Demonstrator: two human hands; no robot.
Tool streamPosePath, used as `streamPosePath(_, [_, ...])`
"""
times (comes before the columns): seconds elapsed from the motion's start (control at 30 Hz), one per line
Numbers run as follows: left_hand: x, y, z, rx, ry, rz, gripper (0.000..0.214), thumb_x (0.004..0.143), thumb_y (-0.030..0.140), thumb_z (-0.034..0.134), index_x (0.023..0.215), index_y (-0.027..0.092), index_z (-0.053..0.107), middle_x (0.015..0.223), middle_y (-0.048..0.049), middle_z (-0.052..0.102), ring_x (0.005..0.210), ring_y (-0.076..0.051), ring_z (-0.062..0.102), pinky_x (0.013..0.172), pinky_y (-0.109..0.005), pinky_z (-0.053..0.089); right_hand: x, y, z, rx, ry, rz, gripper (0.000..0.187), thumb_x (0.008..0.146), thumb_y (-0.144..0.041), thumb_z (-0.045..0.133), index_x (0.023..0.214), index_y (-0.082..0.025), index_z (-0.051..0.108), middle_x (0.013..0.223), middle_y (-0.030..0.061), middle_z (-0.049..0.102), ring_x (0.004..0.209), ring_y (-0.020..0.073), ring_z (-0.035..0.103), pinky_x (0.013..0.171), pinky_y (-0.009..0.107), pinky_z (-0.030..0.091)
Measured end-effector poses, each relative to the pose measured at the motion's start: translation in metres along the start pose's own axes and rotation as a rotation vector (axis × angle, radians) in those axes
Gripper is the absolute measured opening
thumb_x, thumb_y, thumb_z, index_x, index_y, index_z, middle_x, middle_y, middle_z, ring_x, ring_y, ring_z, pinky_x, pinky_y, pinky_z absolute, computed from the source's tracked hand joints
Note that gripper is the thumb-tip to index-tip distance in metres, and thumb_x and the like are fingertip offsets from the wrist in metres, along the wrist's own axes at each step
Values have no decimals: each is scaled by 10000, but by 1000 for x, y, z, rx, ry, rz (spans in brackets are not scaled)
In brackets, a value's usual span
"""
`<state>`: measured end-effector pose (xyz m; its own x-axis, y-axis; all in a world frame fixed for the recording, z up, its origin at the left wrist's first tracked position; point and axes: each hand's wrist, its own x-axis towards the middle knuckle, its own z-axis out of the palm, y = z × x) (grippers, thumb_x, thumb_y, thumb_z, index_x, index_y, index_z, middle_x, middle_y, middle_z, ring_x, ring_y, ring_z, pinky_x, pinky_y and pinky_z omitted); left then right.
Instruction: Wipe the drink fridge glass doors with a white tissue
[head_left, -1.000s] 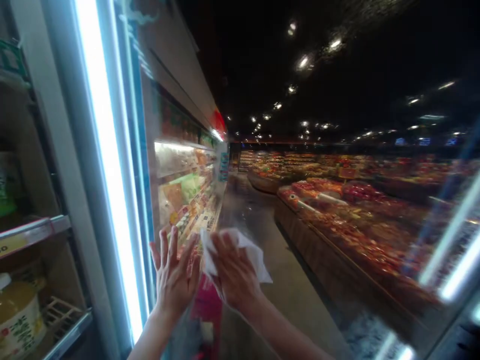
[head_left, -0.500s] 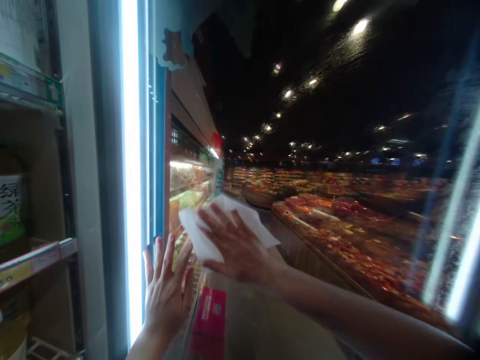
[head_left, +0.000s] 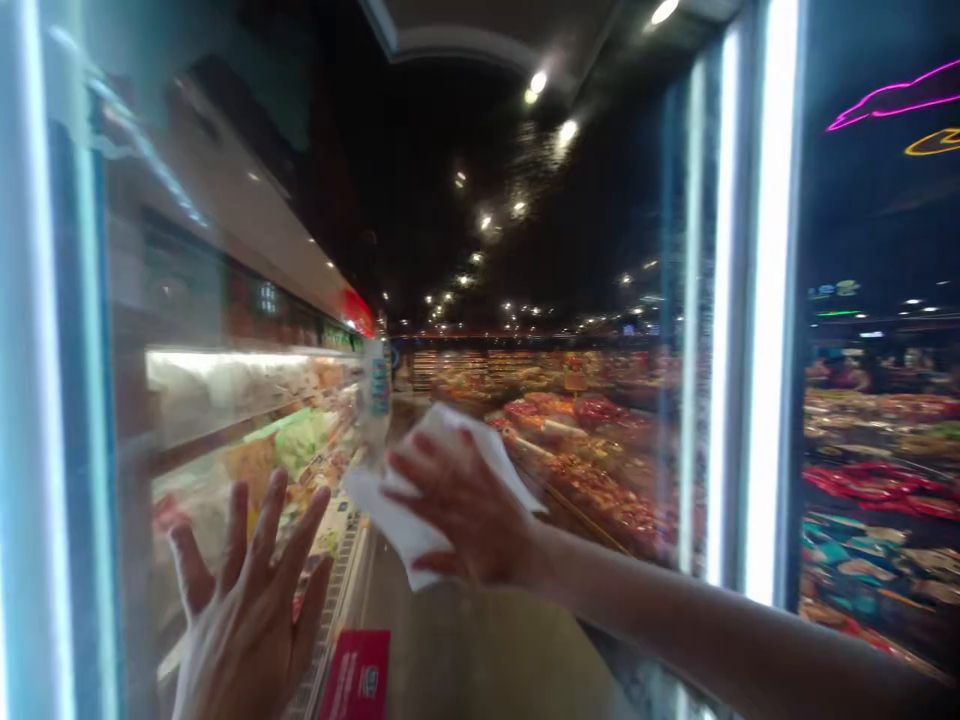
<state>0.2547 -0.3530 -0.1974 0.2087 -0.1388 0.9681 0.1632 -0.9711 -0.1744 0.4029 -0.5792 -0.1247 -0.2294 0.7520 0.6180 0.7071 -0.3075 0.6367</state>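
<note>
My right hand (head_left: 480,510) reaches in from the lower right, its fingers spread over a white cloth (head_left: 405,540). The palm holds this thin sheet flat, apparently against a clear glass pane (head_left: 525,300); whether it is fabric or paper I cannot tell. Corners of the cloth stick out at the left, above and to the right of the hand. At the lower left, my left hand (head_left: 247,610) is open with fingers fanned out and nothing in it. It appears to rest on or near the same glass. A pink sign (head_left: 356,680) shows below and between the hands.
Bright light strips stand at the left (head_left: 37,300) and right (head_left: 772,300). Beyond or reflected in the glass, a lit chiller shelf (head_left: 232,360) runs along the left. Blurred food displays (head_left: 600,475) fill the right, under rows of ceiling lights (head_left: 568,132).
The view has swung right, bringing in the right-hand light strips and pushing the left shelf with green bottles out. My left hand sits lower and further left in view; my right hand stays on the cloth.
</note>
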Motion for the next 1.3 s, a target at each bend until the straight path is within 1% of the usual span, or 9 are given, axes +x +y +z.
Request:
streamPosePath(0.13, [15, 34, 17, -1, 39, 71, 690, 978, 271, 497, 1618, 358, 254, 1732, -31, 202, 1609, -322, 122, 1302, -635, -19, -70, 47, -4, 18, -7, -63, 537, 1089, -588, 262, 1539, -371, 459, 1641, -59, 425, 1562, 220, 326, 1309, 567, 140])
streamPosePath(0.3, [65, 98, 38, -69, 36, 121, 693, 983, 306, 500, 1617, 379, 230, 1713, -49, 272, 1602, -353, 138, 1274, -693, -39, -93, 170, -60, -133, 295, 418, 647, 1107, -506, 168, 1664, -175, 158, 1719, 99, 266, 1609, 318, 150, 1279, 669, 82])
streamPosePath(0.4, [77, 142, 51, -136, -23, 106, 660, 984, 384, 522, 1602, 366, 293, 1677, -75, 357, 1595, -357, 181, 1270, -704, -27, -137, 157, -49, -130, 299, 499, 678, 1102, -450, 208, 1669, -157, -19, 1717, 129, 258, 1602, 348, 163, 1275, 705, 93])
streamPosePath(0.53, [83, 190, 68, -215, -76, 93, 663, 951, 508, 580, 1568, 414, 357, 1653, -31, 404, 1584, -323, 242, 1291, -656, -29, -206, 119, -28, 20, -89, 145, 670, 1073, -473, 296, 1657, -389, -22, 1678, -45, 353, 1549, 286, 349, 1318, 601, 192])
streamPosePath(0.7, [108, 218, 74, -189, -23, 129, 640, 965, 483, 570, 1566, 386, 374, 1659, -23, 387, 1599, -286, 196, 1304, -603, -45, -194, 209, -71, -37, 194, 403, 667, 1089, -438, 281, 1672, -327, -24, 1731, 46, 219, 1607, 348, 119, 1251, 763, 108])
streamPosePath(0.83, [121, 215, 69, -135, -33, 150, 616, 959, 456, 592, 1545, 388, 415, 1691, -22, 319, 1612, -288, 121, 1303, -597, -72, -177, 208, -71, -51, 277, 436, 710, 1079, -381, 362, 1678, -262, 1, 1729, 100, 216, 1617, 342, 62, 1261, 753, 29])
streamPosePath(1.0, [118, 176, 57, -27, -73, 166, 696, 965, 411, 585, 1597, 406, 293, 1720, -27, 243, 1611, -318, 68, 1306, -633, -22, -213, 117, -25, 59, -27, -195, 492, 1066, -469, 395, 1483, -255, 543, 1628, -35, 453, 1596, 199, 231, 1340, 490, -43])
streamPosePath(1.13, [119, 132, 37, 111, -74, 155, 731, 982, 364, 552, 1621, 411, 199, 1740, -43, 178, 1613, -335, 71, 1297, -664, 20, -166, 183, -62, -23, 108, -14, 493, 1057, -373, 453, 1549, -338, 464, 1552, 12, 560, 1517, 257, 404, 1319, 579, 105])
streamPosePath(1.3, [122, 93, 15, 199, -88, 63, 729, 999, 299, 500, 1630, 401, 149, 1749, -58, 144, 1620, -341, 24, 1275, -710, 73, -61, 260, -114, -85, 387, 327, 643, 1085, -518, 176, 1645, -203, 211, 1727, 87, 211, 1548, 381, 307, 1188, 742, 161])
